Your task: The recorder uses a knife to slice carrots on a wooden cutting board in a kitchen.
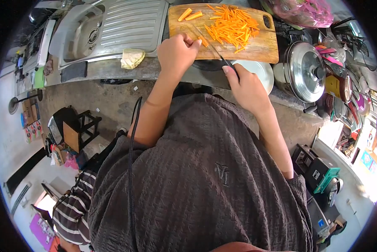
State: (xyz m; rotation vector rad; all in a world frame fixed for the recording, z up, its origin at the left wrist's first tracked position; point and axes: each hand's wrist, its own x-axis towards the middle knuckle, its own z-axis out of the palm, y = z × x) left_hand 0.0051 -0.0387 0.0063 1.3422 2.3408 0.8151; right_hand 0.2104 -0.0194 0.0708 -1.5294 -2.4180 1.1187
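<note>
A wooden cutting board (188,31) with a handle slot lies on the counter. My right hand (249,83) is closed around the dark handle of a kitchen knife (216,51), whose blade slants up and left over the board. Just left of the blade, my left hand (179,53) has its fingertips at a small carrot piece (203,41); whether they pinch it is unclear. On the board's right half spreads a heap of carrot sticks (234,26). Two thicker carrot pieces (193,15) lie near its upper left corner.
A steel sink (131,28) is at left, with a cabbage piece (132,58) by its edge. A white plate (265,74) sits partly under the board, beside a lidded steel pot (305,72). A person in a striped shirt (75,208) is behind at lower left.
</note>
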